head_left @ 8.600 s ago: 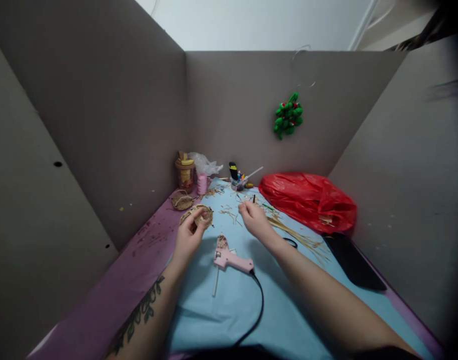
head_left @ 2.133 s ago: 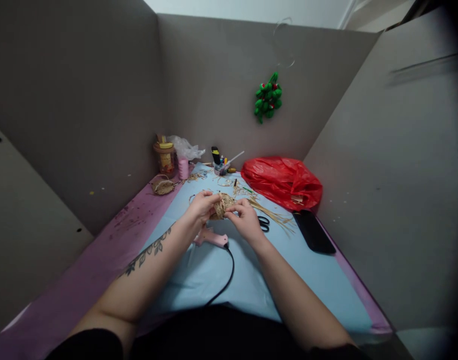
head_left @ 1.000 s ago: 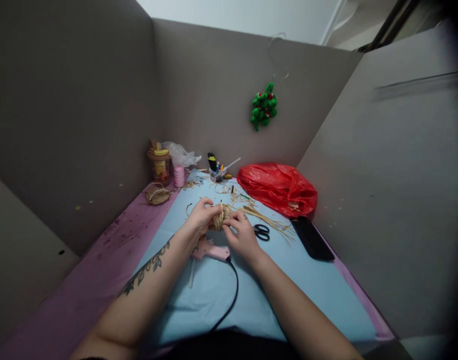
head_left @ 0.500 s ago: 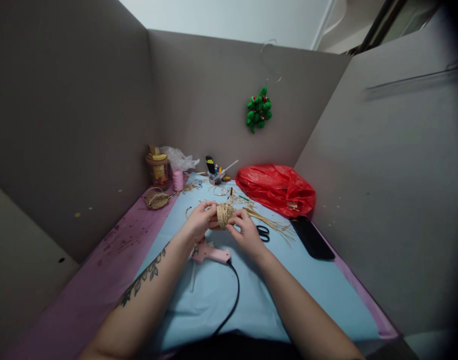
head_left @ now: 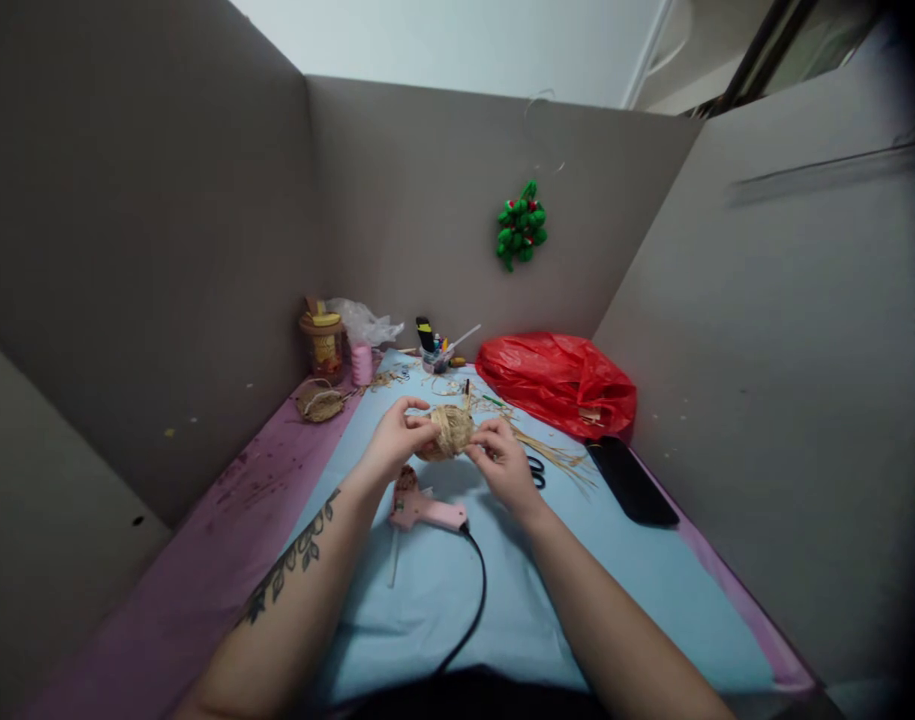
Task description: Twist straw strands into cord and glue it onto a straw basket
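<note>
A small rounded piece of braided straw (head_left: 451, 430) is held up over the middle of the table. My left hand (head_left: 398, 440) grips its left side between thumb and fingers. At its right edge, the fingertips of my right hand (head_left: 504, 462) are pinched together on the straw; any thin strand between them is too small to make out. Below the hands lies a pink glue gun (head_left: 434, 513) with a clear glue stick and a black cord. Black-handled scissors (head_left: 536, 472) lie just right of my right hand, beside loose straw strands (head_left: 558, 455).
Blue paper (head_left: 622, 600) covers the purple tabletop. A red plastic bag (head_left: 554, 375) and a black phone-like slab (head_left: 633, 482) lie at right. At back left stand a lidded cup (head_left: 323, 350), pink thread spool (head_left: 362, 366) and woven straw piece (head_left: 320, 404). Grey panels enclose the table.
The straw piece has turned, showing more of its right face. My right hand has shifted slightly right, my left fingers are raised higher on it, and the view has tilted a little.
</note>
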A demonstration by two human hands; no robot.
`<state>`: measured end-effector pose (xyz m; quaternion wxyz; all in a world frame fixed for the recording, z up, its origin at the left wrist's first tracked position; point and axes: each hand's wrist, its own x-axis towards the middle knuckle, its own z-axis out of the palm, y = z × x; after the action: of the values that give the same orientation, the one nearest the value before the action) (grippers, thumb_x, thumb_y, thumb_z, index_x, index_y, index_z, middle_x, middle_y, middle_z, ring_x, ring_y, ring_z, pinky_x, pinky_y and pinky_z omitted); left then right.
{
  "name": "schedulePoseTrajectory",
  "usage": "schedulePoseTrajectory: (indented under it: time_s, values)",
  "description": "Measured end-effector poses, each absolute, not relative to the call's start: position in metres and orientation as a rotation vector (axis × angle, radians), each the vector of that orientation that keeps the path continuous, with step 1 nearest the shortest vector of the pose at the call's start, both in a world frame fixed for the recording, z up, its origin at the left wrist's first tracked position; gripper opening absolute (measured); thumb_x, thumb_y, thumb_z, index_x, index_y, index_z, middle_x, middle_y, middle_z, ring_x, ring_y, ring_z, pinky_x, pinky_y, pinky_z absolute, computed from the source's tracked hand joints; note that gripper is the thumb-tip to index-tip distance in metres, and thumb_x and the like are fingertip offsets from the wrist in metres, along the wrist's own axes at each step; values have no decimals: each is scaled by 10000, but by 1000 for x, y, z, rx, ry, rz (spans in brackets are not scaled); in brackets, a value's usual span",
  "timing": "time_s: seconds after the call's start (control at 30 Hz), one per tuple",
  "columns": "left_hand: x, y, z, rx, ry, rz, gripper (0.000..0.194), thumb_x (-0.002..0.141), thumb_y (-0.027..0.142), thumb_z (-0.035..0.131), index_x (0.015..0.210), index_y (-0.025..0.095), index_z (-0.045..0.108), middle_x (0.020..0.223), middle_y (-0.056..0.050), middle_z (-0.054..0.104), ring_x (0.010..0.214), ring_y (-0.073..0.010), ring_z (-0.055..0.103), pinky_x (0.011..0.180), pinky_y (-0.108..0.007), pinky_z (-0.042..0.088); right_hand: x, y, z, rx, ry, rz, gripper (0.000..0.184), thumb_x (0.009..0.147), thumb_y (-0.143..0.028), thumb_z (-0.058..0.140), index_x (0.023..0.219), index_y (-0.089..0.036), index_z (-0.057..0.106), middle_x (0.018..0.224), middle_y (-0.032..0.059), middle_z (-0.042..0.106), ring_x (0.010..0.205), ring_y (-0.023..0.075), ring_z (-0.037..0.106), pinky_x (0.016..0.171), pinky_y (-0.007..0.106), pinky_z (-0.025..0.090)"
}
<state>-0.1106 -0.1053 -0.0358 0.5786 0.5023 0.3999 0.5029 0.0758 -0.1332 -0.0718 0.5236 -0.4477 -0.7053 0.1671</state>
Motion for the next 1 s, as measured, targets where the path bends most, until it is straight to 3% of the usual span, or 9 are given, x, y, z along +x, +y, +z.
schedulePoseTrajectory:
  time_s: [0.13, 0.23, 0.4, 0.5, 0.63, 0.77, 0.83, 0.9, 1.0]
  values:
    - [-149, -90, -25, 1067, 1039, 1594, 449, 553, 216, 709, 919, 170, 454, 628, 39, 601, 494, -87, 559, 506, -196, 447, 78, -129, -69, -1174, -1479, 496, 172, 764, -315, 541, 656, -181, 539, 741, 14, 496, 708, 149, 479, 643, 259, 392]
    - [-179, -82, -20, 983, 1157, 1858, 475, 566, 216, 686, 966, 175, 433, 666, 36, 608, 518, -87, 570, 542, -214, 475, 66, -117, -70, -1331, -1686, 790, 129, 710, -273, 549, 637, -168, 563, 620, -11, 518, 604, 125, 463, 587, 242, 366]
    - [-194, -80, -25, 1091, 1313, 1746, 465, 555, 201, 649, 967, 178, 437, 622, 52, 581, 468, -82, 537, 497, -198, 452, 12, -81, -71, -1487, -1926, 1074, 78, 622, -169, 595, 549, -156, 570, 462, -48, 464, 475, 91, 413, 487, 218, 300]
    - [-195, -80, -31, 1165, 1397, 1625, 450, 553, 200, 632, 962, 176, 447, 604, 54, 566, 446, -83, 516, 465, -190, 429, -16, -57, -70, -1501, -1908, 1105, 128, 649, -204, 611, 537, -151, 577, 417, -52, 440, 431, 85, 386, 470, 221, 300]
    - [-198, -78, -39, 1237, 1463, 1496, 459, 559, 179, 615, 984, 171, 441, 587, 57, 544, 420, -81, 497, 424, -175, 395, -12, -51, -65, -1473, -1837, 1007, 182, 733, -264, 570, 587, -157, 563, 488, -44, 467, 490, 86, 405, 509, 216, 319]
    - [-201, -77, -40, 1286, 1520, 1397, 435, 562, 179, 614, 967, 172, 458, 590, 56, 533, 417, -84, 502, 416, -179, 401, 27, -93, -61, -1461, -1949, 862, 228, 722, -322, 600, 583, -171, 501, 536, -45, 447, 538, 98, 394, 527, 222, 296]
    - [-201, -79, -39, 1304, 1552, 1395, 439, 559, 187, 624, 969, 170, 471, 593, 53, 536, 421, -86, 513, 417, -179, 403, 40, -125, -66, -1373, -2157, 744, 191, 668, -316, 660, 722, -173, 546, 693, -16, 539, 615, 117, 449, 560, 229, 312]
    - [-201, -84, -37, 1304, 1574, 1397, 452, 557, 201, 637, 978, 167, 478, 584, 53, 536, 418, -89, 518, 408, -174, 391, 43, -151, -73, -1305, -2318, 677, 389, 602, -344, 725, 904, -183, 539, 850, 22, 575, 705, 151, 489, 587, 240, 329]
    - [-200, -96, -35, 1261, 1519, 1350, 487, 562, 235, 655, 1006, 163, 466, 573, 54, 545, 408, -95, 523, 405, -179, 390, 38, -172, -85, -1337, -2418, 549, 381, 673, -320, 671, 981, -176, 499, 882, 60, 582, 771, 188, 516, 622, 264, 344]
